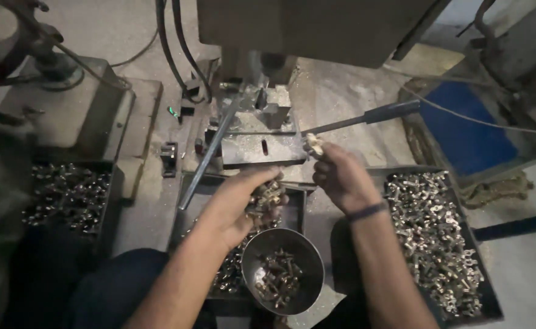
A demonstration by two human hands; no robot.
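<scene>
Cupping a handful of brass fittings (266,196) in left hand (243,204) above steel bowl (283,271); right hand (340,176) fingers pinching one fitting (314,145) beyond bowl, readying it at machine fixture (262,131).

Steel bowl (283,268) dull, smooth; brass fittings (432,237) shiny; machine table (262,143) gritty metal.

Two hands (292,195), one metal bowl (283,271), three trays (396,173) of small metal parts.

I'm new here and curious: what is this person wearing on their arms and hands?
Both forearms are bare, with no sleeves and no gloves in view. The left hand wears nothing. The right hand has only a dark band around its wrist. No rings are visible on the fingers.
</scene>
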